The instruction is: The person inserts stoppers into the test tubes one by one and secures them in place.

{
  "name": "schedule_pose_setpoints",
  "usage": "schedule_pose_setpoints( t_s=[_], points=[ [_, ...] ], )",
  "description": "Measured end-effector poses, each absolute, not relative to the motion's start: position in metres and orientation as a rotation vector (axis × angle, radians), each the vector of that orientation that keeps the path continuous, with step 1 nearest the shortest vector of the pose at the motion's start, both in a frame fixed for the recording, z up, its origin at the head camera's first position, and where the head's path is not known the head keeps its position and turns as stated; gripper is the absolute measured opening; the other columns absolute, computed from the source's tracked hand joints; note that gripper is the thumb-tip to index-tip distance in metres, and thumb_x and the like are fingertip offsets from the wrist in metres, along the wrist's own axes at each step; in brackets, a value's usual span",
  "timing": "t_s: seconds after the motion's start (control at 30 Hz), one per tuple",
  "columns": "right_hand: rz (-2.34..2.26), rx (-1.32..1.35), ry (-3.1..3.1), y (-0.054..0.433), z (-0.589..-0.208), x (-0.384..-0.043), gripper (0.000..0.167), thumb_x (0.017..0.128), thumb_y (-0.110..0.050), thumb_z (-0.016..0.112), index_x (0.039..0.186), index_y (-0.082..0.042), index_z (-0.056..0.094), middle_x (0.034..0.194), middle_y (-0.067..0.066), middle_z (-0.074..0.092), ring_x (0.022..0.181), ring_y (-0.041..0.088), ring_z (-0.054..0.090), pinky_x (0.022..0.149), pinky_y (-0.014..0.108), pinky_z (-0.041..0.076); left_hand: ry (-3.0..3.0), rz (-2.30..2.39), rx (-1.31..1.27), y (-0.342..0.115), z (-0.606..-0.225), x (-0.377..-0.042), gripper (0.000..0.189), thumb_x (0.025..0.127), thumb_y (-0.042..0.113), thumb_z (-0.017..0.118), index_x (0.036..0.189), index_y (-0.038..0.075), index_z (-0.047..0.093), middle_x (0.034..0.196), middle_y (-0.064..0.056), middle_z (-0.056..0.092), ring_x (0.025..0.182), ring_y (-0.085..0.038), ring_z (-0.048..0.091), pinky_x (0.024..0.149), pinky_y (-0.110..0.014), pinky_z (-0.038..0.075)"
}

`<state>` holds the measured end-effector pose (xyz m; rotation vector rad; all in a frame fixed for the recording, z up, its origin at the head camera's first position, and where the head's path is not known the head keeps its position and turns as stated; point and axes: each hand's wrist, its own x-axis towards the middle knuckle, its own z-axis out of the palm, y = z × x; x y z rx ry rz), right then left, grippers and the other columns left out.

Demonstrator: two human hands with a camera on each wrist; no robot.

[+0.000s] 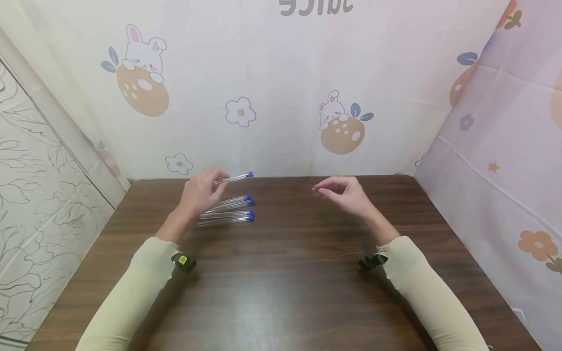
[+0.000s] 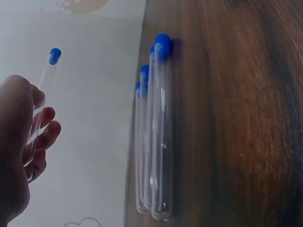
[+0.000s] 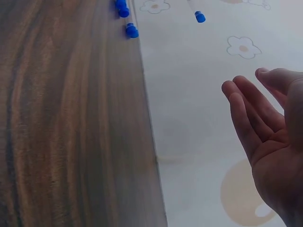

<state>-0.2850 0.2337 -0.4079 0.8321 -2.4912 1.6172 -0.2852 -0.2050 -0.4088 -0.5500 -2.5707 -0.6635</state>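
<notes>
My left hand (image 1: 203,190) holds a clear test tube (image 1: 237,178) with a blue stopper, raised above the far left of the table. In the left wrist view the thumb and fingers curl round this tube (image 2: 46,82), its blue end pointing up and away. Several more capped test tubes (image 1: 228,217) lie side by side on the table just below that hand, blue ends to the right. My right hand (image 1: 344,193) hovers over the far right of the table, holding nothing, its fingers loosely bent in the right wrist view.
The dark wood table (image 1: 272,287) ends at a pale printed curtain (image 1: 281,97) behind it. More patterned cloth hangs at the right (image 1: 496,195) and a line-drawn panel (image 1: 35,170) stands at the left. A black camera strap sits on each wrist.
</notes>
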Motion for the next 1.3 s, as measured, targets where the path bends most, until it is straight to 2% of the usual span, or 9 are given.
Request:
schedule_pose_setpoints(
  t_s=[0.23, 0.57, 0.73, 0.87, 0.97, 1.13, 1.2, 1.27, 1.3],
  points=[
    [1.617, 0.805, -2.519, 0.229, -0.409, -0.278, 0.018, 0.103, -0.003, 0.079, 0.12, 0.001, 0.083, 0.122, 0.029, 0.083, 0.104, 0.01, 0.085, 0.089, 0.019, 0.067, -2.623, -0.672, -0.494, -0.21, -0.418, -0.292, 0.022, 0.109, 0.02, 0.069, 0.127, 0.011, 0.076, 0.124, -0.013, 0.082, 0.098, -0.037, 0.078, 0.082, -0.056, 0.063],
    [1.515, 0.849, -2.552, 0.231, -0.414, -0.275, 0.017, 0.103, -0.006, 0.08, 0.12, -0.003, 0.085, 0.119, 0.02, 0.086, 0.103, 0.02, 0.085, 0.089, 0.017, 0.065, -2.766, -0.697, -0.454, -0.215, -0.432, -0.303, 0.027, 0.112, 0.022, 0.065, 0.133, 0.006, 0.07, 0.133, -0.022, 0.08, 0.114, -0.045, 0.079, 0.098, -0.065, 0.063],
    [1.496, 0.857, -2.553, 0.233, -0.416, -0.276, 0.017, 0.104, -0.007, 0.08, 0.12, -0.004, 0.085, 0.119, 0.021, 0.086, 0.105, 0.029, 0.085, 0.089, 0.016, 0.065, -2.803, -0.703, -0.436, -0.217, -0.439, -0.306, 0.026, 0.112, 0.02, 0.064, 0.133, 0.005, 0.07, 0.134, -0.024, 0.079, 0.118, -0.046, 0.077, 0.101, -0.065, 0.061],
    [1.488, 0.872, -2.554, 0.233, -0.417, -0.277, 0.017, 0.104, -0.007, 0.079, 0.12, -0.004, 0.085, 0.119, 0.02, 0.086, 0.105, 0.031, 0.085, 0.089, 0.017, 0.065, -2.833, -0.701, -0.445, -0.22, -0.445, -0.311, 0.026, 0.112, 0.018, 0.064, 0.132, 0.003, 0.07, 0.13, -0.024, 0.08, 0.119, -0.045, 0.076, 0.103, -0.064, 0.06],
    [1.487, 0.873, -2.558, 0.234, -0.416, -0.277, 0.016, 0.104, -0.006, 0.079, 0.119, -0.005, 0.085, 0.118, 0.02, 0.086, 0.104, 0.029, 0.085, 0.088, 0.017, 0.065, -2.855, -0.692, -0.461, -0.221, -0.448, -0.314, 0.027, 0.111, 0.017, 0.064, 0.131, 0.001, 0.071, 0.127, -0.025, 0.08, 0.119, -0.045, 0.075, 0.105, -0.064, 0.059],
    [1.472, 0.868, -2.576, 0.235, -0.414, -0.276, 0.016, 0.105, -0.008, 0.079, 0.119, -0.005, 0.085, 0.119, 0.019, 0.086, 0.101, 0.01, 0.083, 0.089, 0.016, 0.064, -2.87, -0.728, -0.501, -0.231, -0.464, -0.328, 0.028, 0.111, 0.024, 0.066, 0.128, 0.004, 0.074, 0.123, -0.022, 0.078, 0.118, -0.04, 0.071, 0.107, -0.061, 0.058],
    [1.464, 0.864, -2.583, 0.236, -0.413, -0.276, 0.017, 0.105, -0.008, 0.078, 0.12, -0.005, 0.085, 0.119, 0.019, 0.086, 0.1, 0.002, 0.081, 0.089, 0.016, 0.064, -2.868, -0.731, -0.504, -0.238, -0.478, -0.34, 0.028, 0.111, 0.026, 0.068, 0.127, 0.005, 0.075, 0.12, -0.02, 0.075, 0.114, -0.037, 0.069, 0.103, -0.056, 0.057],
    [1.475, 0.861, -2.582, 0.236, -0.412, -0.276, 0.017, 0.105, -0.008, 0.078, 0.12, -0.005, 0.085, 0.119, 0.019, 0.086, 0.099, 0.0, 0.08, 0.089, 0.016, 0.064, -2.853, -0.713, -0.514, -0.246, -0.497, -0.355, 0.027, 0.11, 0.029, 0.069, 0.126, 0.008, 0.075, 0.118, -0.016, 0.073, 0.109, -0.032, 0.067, 0.097, -0.051, 0.057],
    [1.475, 0.865, -2.582, 0.236, -0.412, -0.277, 0.017, 0.105, -0.008, 0.078, 0.12, -0.005, 0.085, 0.119, 0.019, 0.086, 0.099, 0.0, 0.08, 0.088, 0.016, 0.064, -2.867, -0.681, -0.481, -0.244, -0.498, -0.355, 0.025, 0.109, 0.025, 0.07, 0.125, 0.007, 0.075, 0.117, -0.018, 0.071, 0.107, -0.034, 0.065, 0.094, -0.052, 0.056]
  ],
)
